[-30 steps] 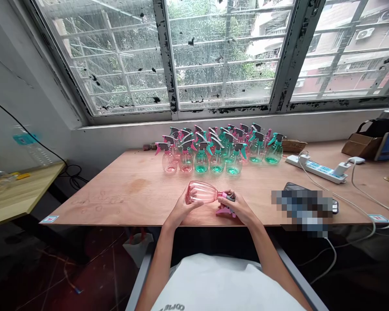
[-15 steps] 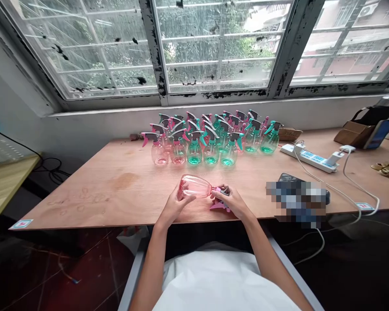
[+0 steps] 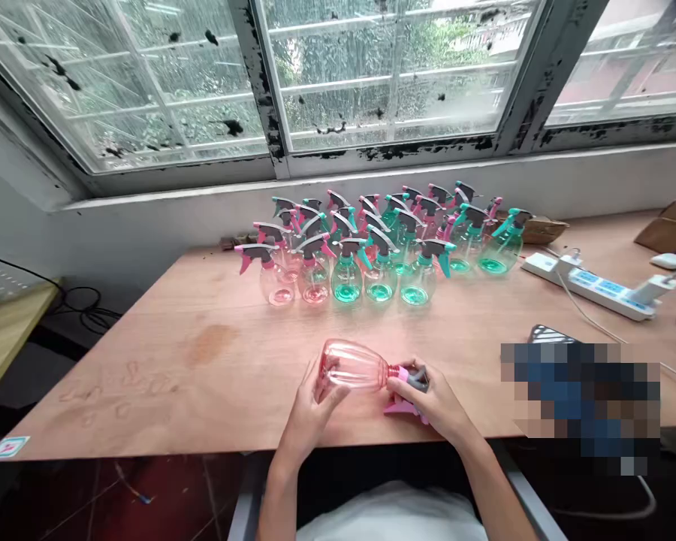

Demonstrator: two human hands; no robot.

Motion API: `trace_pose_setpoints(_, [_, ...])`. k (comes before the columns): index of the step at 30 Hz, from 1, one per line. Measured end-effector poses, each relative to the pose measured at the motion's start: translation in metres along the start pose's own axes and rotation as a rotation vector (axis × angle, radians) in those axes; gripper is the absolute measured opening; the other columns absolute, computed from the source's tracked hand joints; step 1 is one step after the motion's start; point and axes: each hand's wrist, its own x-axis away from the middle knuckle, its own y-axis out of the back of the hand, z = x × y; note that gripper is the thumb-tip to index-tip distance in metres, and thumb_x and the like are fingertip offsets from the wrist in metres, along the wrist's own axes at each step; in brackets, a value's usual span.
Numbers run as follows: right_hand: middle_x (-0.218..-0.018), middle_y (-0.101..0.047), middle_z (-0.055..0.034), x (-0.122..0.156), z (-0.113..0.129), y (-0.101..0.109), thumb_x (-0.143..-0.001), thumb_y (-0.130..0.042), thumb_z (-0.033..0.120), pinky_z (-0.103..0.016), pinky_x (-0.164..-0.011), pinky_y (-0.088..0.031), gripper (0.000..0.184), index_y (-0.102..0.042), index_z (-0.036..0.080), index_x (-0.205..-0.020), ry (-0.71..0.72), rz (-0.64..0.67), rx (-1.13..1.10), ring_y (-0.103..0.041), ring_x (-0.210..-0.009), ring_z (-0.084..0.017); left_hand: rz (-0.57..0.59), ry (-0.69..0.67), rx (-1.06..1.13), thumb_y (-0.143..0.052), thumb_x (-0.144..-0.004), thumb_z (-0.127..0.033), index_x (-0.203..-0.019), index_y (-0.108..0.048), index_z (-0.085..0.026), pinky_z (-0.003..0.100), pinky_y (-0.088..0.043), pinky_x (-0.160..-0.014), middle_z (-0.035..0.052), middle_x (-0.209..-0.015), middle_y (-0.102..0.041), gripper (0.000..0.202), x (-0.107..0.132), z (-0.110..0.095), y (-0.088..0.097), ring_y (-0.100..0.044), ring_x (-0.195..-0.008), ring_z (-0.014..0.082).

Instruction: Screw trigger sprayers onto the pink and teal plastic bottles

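A clear pink spray bottle (image 3: 354, 365) lies on its side just above the table's front part, its base to the left. My left hand (image 3: 309, 402) is closed round the base end. At the neck, my right hand (image 3: 436, 398) grips the pink and grey trigger spray head (image 3: 414, 378), whose pink trigger points down toward me. Whether the head is fully seated on the neck I cannot tell. Behind my hands stand several upright spray bottles in rows, among them a pink one (image 3: 314, 282) and a green one (image 3: 347, 279), all with spray heads on.
The wooden table (image 3: 163, 361) reaches back to a window wall. On the right lie a white power strip (image 3: 589, 284) with cables and a partly blurred-out dark device (image 3: 552, 334). A cardboard box (image 3: 673, 229) stands at the far right, and a brown basket (image 3: 544, 229) behind the bottles.
The view has moved closer and tilted down toward the table. Both hands keep hold of the pink bottle and its spray head, with the right fingers shifted slightly round the neck.
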Motion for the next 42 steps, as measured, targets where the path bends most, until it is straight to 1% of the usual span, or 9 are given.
trace_pose_setpoints(6, [-0.079,-0.073,-0.0022,0.003,0.003,-0.002,-0.082,-0.076,0.043,-0.033,-0.066,-0.052,0.026,-0.068,0.023,-0.097,0.011,0.000,0.034,-0.066,-0.072,-0.024,0.063,0.032,0.001,-0.083,-0.078,-0.031,-0.158,-0.023,-0.033,0.048,-0.029,-0.124,0.0073,-0.153,-0.052,0.101,0.009,0.005,0.010,-0.042,-0.146,0.0322])
trace_pose_setpoints(10, [-0.084,-0.072,-0.0018,0.005,0.005,-0.004,-0.079,-0.079,0.041,-0.033,-0.069,-0.049,0.023,-0.070,0.024,-0.092,0.023,0.032,0.067,-0.064,-0.077,-0.024,0.018,0.020,0.037,-0.081,-0.078,-0.046,-0.160,-0.002,-0.034,0.048,-0.033,-0.121,0.0093,-0.164,-0.033,0.115,0.007,0.012,0.012,-0.040,-0.146,0.0347])
trace_pose_setpoints(15, [-0.068,-0.069,0.0021,0.003,0.004,-0.007,-0.080,-0.076,0.045,-0.031,-0.058,-0.048,0.025,-0.069,0.023,-0.088,0.003,0.042,0.042,-0.061,-0.062,-0.020,0.056,0.021,0.028,-0.077,-0.084,-0.042,-0.157,-0.029,-0.029,0.049,-0.032,-0.122,0.0105,-0.158,-0.045,0.088,0.005,0.009,0.011,-0.040,-0.146,0.0352])
trace_pose_setpoints(23, [-0.061,-0.072,0.0010,-0.003,0.002,-0.008,-0.079,-0.076,0.049,-0.032,-0.057,-0.055,0.031,-0.066,0.022,-0.089,0.007,0.034,-0.019,-0.067,-0.058,-0.021,0.087,-0.044,-0.012,-0.081,-0.080,-0.027,-0.158,-0.016,-0.039,0.044,-0.016,-0.127,-0.0005,-0.170,-0.018,0.103,0.007,0.003,0.009,-0.017,-0.155,0.0285])
trace_pose_setpoints(26, [-0.063,-0.071,0.0015,-0.002,0.004,-0.011,-0.078,-0.078,0.049,-0.032,-0.058,-0.056,0.030,-0.067,0.023,-0.086,0.014,0.046,-0.045,-0.067,-0.059,-0.020,0.066,-0.037,0.003,-0.082,-0.079,-0.031,-0.159,-0.011,-0.037,0.048,-0.018,-0.127,0.0032,-0.169,-0.021,0.107,0.005,0.003,0.009,-0.021,-0.154,0.0310])
trace_pose_setpoints(30, [-0.066,-0.073,0.0009,-0.001,0.002,-0.016,-0.078,-0.077,0.052,-0.027,-0.044,-0.050,0.031,-0.066,0.024,-0.084,-0.009,0.056,-0.081,-0.065,-0.056,-0.020,0.069,-0.033,0.030,-0.081,-0.080,-0.037,-0.157,-0.030,-0.029,0.050,-0.031,-0.122,0.0104,-0.160,-0.043,0.092,0.003,0.005,0.011,-0.039,-0.147,0.0366])
trace_pose_setpoints(32, [-0.064,-0.072,0.0011,-0.002,-0.001,-0.017,-0.080,-0.075,0.053,-0.026,-0.040,-0.046,0.032,-0.065,0.024,-0.086,-0.022,0.052,-0.097,-0.063,-0.052,-0.019,0.071,-0.035,0.033,-0.084,-0.078,-0.035,-0.156,-0.030,-0.030,0.050,-0.030,-0.123,0.0105,-0.159,-0.044,0.095,0.003,0.007,0.012,-0.039,-0.147,0.0355])
trace_pose_setpoints(36, [-0.060,-0.070,0.0018,-0.006,-0.008,-0.018,-0.079,-0.075,0.054,-0.030,-0.053,-0.050,0.034,-0.064,0.023,-0.086,-0.005,0.041,-0.120,-0.063,-0.055,-0.018,0.068,-0.050,0.036,-0.085,-0.077,-0.028,-0.159,-0.018,-0.036,0.045,-0.024,-0.126,0.0066,-0.164,-0.035,0.105,0.004,0.013,0.014,-0.033,-0.151,0.0292])
trace_pose_setpoints(42, [-0.060,-0.069,0.0017,-0.007,-0.007,-0.020,-0.081,-0.076,0.051,-0.032,-0.058,-0.048,0.032,-0.065,0.021,-0.084,0.033,0.044,-0.125,-0.062,-0.057,-0.018,0.045,-0.065,0.075,-0.082,-0.078,-0.042,-0.159,-0.021,-0.030,0.048,-0.031,-0.122,0.0110,-0.158,-0.046,0.102,-0.001,0.018,0.013,-0.040,-0.146,0.0347])
